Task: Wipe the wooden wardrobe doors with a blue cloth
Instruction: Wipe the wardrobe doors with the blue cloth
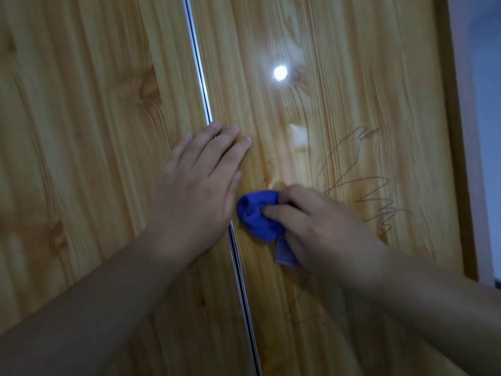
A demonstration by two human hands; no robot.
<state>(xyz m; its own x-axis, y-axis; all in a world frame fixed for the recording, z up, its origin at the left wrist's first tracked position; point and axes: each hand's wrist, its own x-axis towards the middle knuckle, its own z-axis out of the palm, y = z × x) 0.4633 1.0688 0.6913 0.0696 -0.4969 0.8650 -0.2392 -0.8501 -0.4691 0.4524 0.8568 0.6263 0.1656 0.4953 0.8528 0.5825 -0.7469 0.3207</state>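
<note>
right hand (325,226) grips bunched blue cloth (254,217) on perhaps scribbled door (352,77); left hand (200,183) flat.

Two wooden wardrobe doors are counted: a left door (81,158) and a right door (339,77). One metal strip (201,77) is seen between them. One blue cloth (257,221) and two hands, the left hand (200,185) and the right hand (320,223), are counted.

Wooden wardrobe doors (95,131), flat left hand (199,183) and bunched blue cloth (256,218) against them

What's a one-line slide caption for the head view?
Right hand presses a bunched blue cloth on the scribbled right wardrobe door; left hand lies flat across the seam.
</note>
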